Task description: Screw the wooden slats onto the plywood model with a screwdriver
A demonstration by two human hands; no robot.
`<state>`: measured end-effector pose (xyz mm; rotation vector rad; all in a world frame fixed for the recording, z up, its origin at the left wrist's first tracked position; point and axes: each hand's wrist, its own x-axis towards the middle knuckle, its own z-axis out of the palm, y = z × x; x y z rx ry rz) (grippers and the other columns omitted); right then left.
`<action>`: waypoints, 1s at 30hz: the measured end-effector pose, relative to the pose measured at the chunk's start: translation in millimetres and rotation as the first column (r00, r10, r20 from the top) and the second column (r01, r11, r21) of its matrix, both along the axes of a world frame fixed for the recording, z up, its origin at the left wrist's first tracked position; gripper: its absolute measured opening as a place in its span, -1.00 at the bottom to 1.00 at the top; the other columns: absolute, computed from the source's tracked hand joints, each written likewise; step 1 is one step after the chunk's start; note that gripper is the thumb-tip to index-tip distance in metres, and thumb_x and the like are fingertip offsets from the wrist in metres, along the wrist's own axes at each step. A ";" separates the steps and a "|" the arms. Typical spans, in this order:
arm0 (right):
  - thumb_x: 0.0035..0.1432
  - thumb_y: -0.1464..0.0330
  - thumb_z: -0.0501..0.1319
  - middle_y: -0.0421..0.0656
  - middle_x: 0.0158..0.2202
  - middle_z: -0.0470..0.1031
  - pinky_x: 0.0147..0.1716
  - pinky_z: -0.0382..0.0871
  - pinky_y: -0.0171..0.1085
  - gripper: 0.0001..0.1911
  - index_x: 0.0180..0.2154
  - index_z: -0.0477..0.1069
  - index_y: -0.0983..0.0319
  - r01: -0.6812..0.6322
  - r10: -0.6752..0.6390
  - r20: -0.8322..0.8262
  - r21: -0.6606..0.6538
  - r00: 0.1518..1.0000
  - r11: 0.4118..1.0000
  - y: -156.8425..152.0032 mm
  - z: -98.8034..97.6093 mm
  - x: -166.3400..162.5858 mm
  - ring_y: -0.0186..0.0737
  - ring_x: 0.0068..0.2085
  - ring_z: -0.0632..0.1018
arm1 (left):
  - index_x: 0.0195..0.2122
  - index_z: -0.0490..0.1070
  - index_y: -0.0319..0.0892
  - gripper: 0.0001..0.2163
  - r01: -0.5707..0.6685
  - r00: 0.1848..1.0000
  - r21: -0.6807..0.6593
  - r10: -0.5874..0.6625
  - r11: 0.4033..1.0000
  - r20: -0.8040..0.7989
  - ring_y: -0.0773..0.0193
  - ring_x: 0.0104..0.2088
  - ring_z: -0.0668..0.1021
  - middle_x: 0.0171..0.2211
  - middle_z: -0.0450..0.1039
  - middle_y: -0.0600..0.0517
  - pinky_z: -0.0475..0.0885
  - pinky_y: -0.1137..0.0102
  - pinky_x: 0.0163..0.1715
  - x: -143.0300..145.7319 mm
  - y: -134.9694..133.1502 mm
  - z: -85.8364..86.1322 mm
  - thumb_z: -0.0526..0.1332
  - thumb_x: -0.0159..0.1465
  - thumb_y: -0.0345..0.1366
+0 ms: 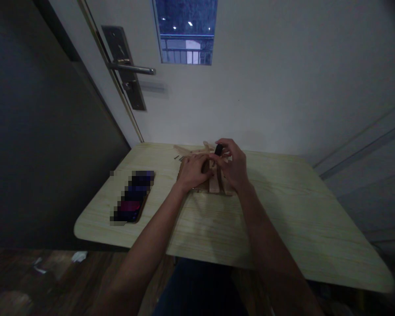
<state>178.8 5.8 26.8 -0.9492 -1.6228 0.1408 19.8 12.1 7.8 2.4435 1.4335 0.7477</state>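
Note:
My right hand (233, 163) is closed round the short black handle of a screwdriver (218, 149), held upright above a small wooden assembly; its tip is hidden by my fingers. My left hand (195, 170) grips the wooden assembly (214, 182) from the left, thumb and fingers curled against it. The assembly has light wood strips on a browner base lying on the table. Just behind my left hand lie a few small screws (176, 157) and loose thin wooden pieces (184, 149).
A pale wood-grain table (282, 210) stands against a white door with a metal handle (134, 69) and a small window (187, 33). On the left of the table is a phone (133, 197), partly blurred out. White scraps (79, 256) lie on the dark floor.

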 end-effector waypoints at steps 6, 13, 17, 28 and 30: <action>0.38 0.19 0.08 -0.09 -0.01 0.60 0.00 0.54 -0.09 -0.65 0.11 0.43 0.09 -0.125 0.126 0.046 -0.033 0.991 0.992 -2.0 2.5 6.0 -0.16 -0.04 0.61 | 0.15 0.44 -0.10 -0.57 0.059 0.997 0.008 -0.059 0.998 0.048 -0.02 0.21 0.44 0.21 0.46 -0.04 0.30 0.03 0.19 -1.3 1.4 -0.7 0.24 0.23 -0.23; 0.38 0.16 0.05 -0.04 0.08 0.57 -0.08 0.60 -0.15 -0.53 0.26 0.24 0.07 -0.241 0.241 -0.020 -0.157 0.970 0.958 -2.2 -2.6 8.5 -0.21 -0.13 0.67 | 0.15 0.43 -0.08 -0.58 0.036 0.998 0.004 -0.036 0.999 0.046 -0.02 0.22 0.44 0.22 0.45 -0.04 0.30 0.02 0.19 -1.2 0.4 -0.2 0.23 0.24 -0.22; 0.30 0.19 0.18 -0.13 -0.04 0.62 -0.23 0.63 -0.23 -0.66 0.09 0.36 0.05 -0.179 0.165 -0.108 -0.139 0.980 0.974 0.2 -6.2 4.1 -0.22 -0.18 0.69 | 0.13 0.44 -0.07 -0.58 0.028 0.999 -0.002 -0.028 1.000 0.036 -0.03 0.21 0.45 0.20 0.47 -0.04 0.30 0.02 0.19 -0.3 -0.5 2.0 0.24 0.23 -0.22; 0.25 0.24 0.22 -0.15 0.09 0.59 -0.18 0.65 -0.21 -0.64 0.07 0.49 0.06 -0.140 0.135 -0.046 -0.156 0.990 0.978 -1.3 -2.4 2.1 -0.23 -0.15 0.67 | 0.14 0.43 -0.09 -0.57 0.029 0.999 -0.004 -0.029 1.000 0.030 -0.05 0.21 0.45 0.21 0.45 -0.07 0.31 -0.01 0.18 -0.1 -1.6 2.7 0.24 0.23 -0.24; 0.28 0.20 0.18 -0.10 0.12 0.58 -0.10 0.64 -0.18 -0.62 0.09 0.47 0.10 -0.169 0.164 -0.049 -0.134 0.985 0.976 -1.9 -2.2 3.5 -0.19 -0.05 0.66 | 0.14 0.43 -0.10 -0.57 0.024 0.999 -0.008 -0.024 1.000 0.028 -0.06 0.20 0.45 0.20 0.47 -0.08 0.31 -0.02 0.18 -0.4 -1.4 1.9 0.23 0.23 -0.23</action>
